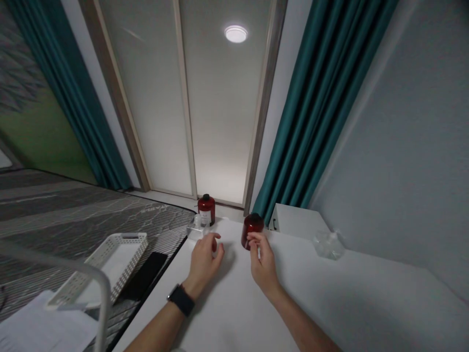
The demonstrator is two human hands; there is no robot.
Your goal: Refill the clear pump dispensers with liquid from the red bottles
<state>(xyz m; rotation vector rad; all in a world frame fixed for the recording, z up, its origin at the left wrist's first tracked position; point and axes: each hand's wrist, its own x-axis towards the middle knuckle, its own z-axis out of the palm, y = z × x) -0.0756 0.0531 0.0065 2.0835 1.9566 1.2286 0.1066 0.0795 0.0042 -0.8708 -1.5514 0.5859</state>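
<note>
Right hand (264,264) is curled against a tilted dark red bottle (252,231), which seems propped by it, though no firm grip can be confirmed. Left hand (202,261) is half-closed; whether anything is held cannot be told.

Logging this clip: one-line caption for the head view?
Right hand touches a dark red bottle on a white tabletop; left hand is nearby.

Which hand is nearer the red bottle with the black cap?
Left. The left hand is just in front of the black-capped red bottle, not touching it. The right hand is farther off to the bottle's right, its fingers against a second red bottle.
</note>
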